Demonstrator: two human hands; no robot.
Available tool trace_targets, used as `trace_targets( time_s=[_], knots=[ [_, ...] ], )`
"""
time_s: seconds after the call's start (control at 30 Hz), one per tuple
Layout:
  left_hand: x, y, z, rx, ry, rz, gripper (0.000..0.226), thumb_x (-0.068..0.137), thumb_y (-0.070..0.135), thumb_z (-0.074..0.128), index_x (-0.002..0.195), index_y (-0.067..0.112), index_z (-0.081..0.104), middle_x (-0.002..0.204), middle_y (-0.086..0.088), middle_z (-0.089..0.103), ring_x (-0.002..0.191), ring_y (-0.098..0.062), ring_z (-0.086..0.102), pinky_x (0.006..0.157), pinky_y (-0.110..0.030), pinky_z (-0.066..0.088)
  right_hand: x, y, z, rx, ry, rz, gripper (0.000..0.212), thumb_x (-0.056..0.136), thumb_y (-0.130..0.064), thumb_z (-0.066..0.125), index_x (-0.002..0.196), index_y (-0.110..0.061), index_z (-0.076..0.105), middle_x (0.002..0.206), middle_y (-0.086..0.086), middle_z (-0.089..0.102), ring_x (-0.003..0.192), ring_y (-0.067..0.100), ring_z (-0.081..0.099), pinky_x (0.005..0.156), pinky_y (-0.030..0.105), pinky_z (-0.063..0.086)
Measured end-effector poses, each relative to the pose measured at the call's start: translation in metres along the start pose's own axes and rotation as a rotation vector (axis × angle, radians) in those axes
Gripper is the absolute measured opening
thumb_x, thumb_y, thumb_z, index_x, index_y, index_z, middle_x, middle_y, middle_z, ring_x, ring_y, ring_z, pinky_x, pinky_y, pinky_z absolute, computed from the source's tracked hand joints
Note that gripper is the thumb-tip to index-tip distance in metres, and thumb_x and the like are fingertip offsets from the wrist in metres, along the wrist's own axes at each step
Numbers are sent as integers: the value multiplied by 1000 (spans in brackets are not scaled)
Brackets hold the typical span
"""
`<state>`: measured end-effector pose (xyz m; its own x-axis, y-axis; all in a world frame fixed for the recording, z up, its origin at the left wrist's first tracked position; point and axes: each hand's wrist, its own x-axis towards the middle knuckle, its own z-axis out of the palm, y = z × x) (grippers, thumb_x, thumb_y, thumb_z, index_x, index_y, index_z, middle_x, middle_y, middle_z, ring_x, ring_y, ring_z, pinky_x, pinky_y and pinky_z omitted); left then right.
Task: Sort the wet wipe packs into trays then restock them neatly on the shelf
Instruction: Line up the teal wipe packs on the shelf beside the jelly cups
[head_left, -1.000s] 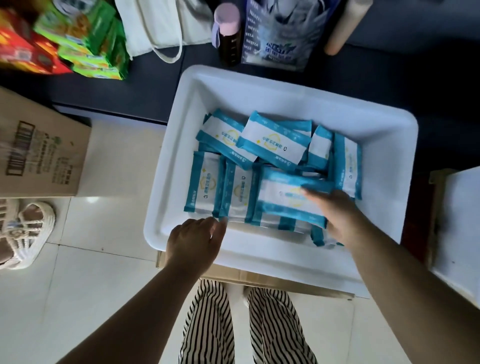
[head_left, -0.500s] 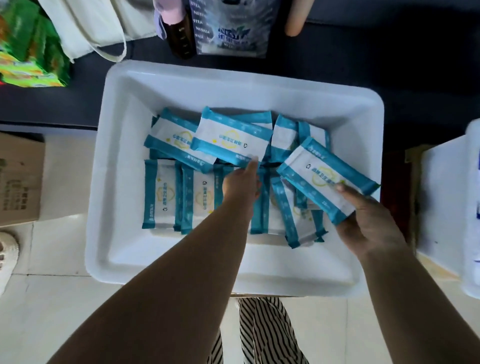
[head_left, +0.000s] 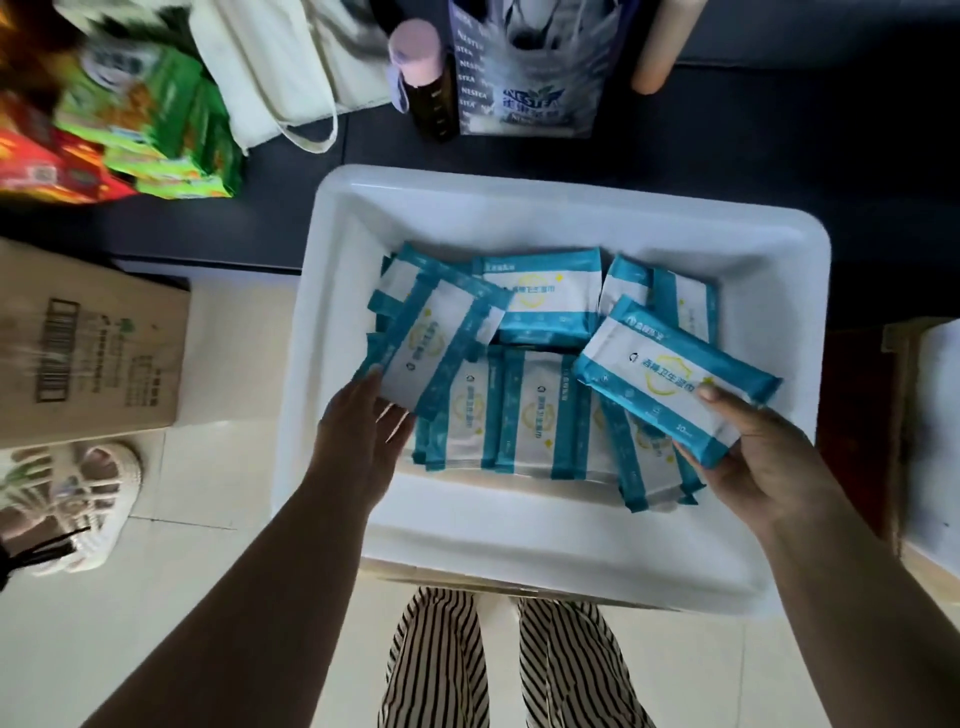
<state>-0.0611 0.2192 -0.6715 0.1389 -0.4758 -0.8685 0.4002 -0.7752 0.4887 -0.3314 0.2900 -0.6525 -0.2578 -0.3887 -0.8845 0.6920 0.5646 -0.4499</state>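
Note:
A white plastic tray (head_left: 519, 208) holds several blue-and-white wet wipe packs, some lying in a row (head_left: 530, 415), others loose behind them. My right hand (head_left: 753, 457) grips one pack (head_left: 670, 379) and holds it tilted above the tray's right side. My left hand (head_left: 358, 431) holds another pack (head_left: 431, 348) by its near end over the tray's left side, thumb on top and fingers under it.
A cardboard box (head_left: 88, 338) stands on the tiled floor at left, with someone's sandalled foot (head_left: 67, 509) below it. On the dark bench behind the tray are green snack packs (head_left: 156, 119), a canvas bag (head_left: 280, 67), a bottle (head_left: 421, 78) and a Nestea bag (head_left: 530, 78). Another white tray (head_left: 940, 441) is at right.
My left hand moved from the middle of the tray to its left side and took hold of a pack. My right hand kept its pack lifted at the right.

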Motion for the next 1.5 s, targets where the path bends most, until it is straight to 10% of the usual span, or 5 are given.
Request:
trace_targets(
  time_s=[0.63, 0.83, 0.97, 1.33, 1.5],
  knots=[
    [-67, 58, 21, 85, -194, 171, 10, 90, 3, 51, 96, 9, 57, 92, -9, 69, 81, -18, 68, 68, -25, 58, -62, -46, 42, -101, -305, -83, 54, 47, -19, 83, 98, -11, 68, 97, 8, 73, 85, 19, 71, 64, 30, 58],
    [-172, 135, 40, 100, -401, 331, 85, 25, 38, 94, 98, 7, 62, 89, -7, 73, 78, -16, 70, 59, -24, 56, -162, -120, 71, -100, -471, -289, 23, 52, -16, 69, 73, -11, 76, 84, 7, 74, 74, 17, 71, 56, 24, 55],
    [-257, 185, 69, 77, -452, 434, 42, 60, 15, 75, 99, 7, 62, 85, -4, 74, 75, -13, 70, 60, -23, 57, -235, -176, 90, -139, -537, -417, 33, 54, -16, 72, 84, -5, 74, 93, 13, 73, 81, 22, 71, 63, 31, 59],
    [-446, 285, 89, 89, -658, 719, 46, 40, 17, 88, 82, 5, 72, 85, -10, 73, 70, -17, 71, 53, -24, 55, -411, -282, 125, -135, -655, -879, 13, 85, 6, 55, 84, -4, 63, 69, 1, 72, 55, 9, 67, 43, 15, 49],
    [-496, 337, 99, 27, -779, 920, 70, 4, 28, 94, 70, 13, 77, 85, -9, 73, 71, -18, 71, 53, -23, 55, -465, -315, 160, -99, -628, -1186, 15, 80, 2, 63, 78, -13, 67, 74, -2, 73, 71, 13, 69, 72, 26, 58]
  ],
)
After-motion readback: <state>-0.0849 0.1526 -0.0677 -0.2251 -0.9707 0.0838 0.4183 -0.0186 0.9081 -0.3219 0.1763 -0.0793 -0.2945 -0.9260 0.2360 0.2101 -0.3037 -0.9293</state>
